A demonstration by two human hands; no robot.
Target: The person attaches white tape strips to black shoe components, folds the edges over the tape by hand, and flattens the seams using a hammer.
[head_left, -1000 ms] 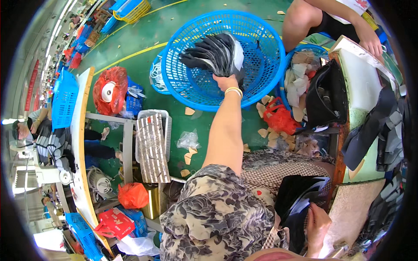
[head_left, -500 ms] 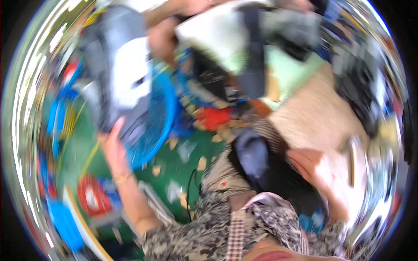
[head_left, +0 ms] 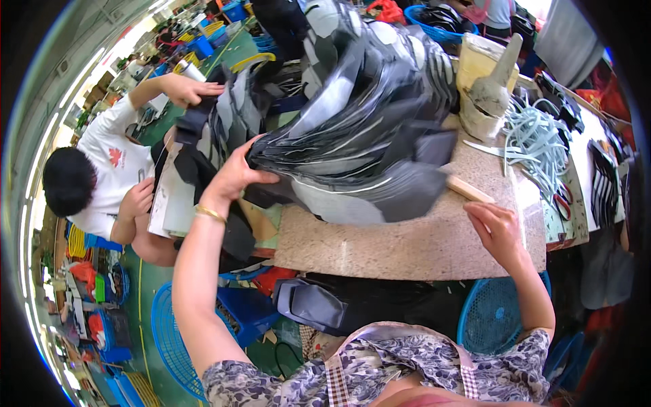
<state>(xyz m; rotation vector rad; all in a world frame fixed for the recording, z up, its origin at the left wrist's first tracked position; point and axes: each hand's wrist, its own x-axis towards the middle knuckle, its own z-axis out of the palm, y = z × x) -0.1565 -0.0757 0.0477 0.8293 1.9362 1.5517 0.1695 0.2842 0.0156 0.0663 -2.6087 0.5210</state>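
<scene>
Left hand (head_left: 237, 171) clamped on gathered end of grey-black sheet bundle (head_left: 366, 156), fanned over speckled board (head_left: 380, 245) (edges blurred). Right hand (head_left: 496, 232) by wooden stick (head_left: 468, 188); cannot tell if gripping. Seemingly positioning bundle; next calls for firm pinch.

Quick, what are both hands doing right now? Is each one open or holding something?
Left hand: closed on the bunch of black and grey pieces.
Right hand: open, right by the wooden stick; can't tell if touching.
</scene>
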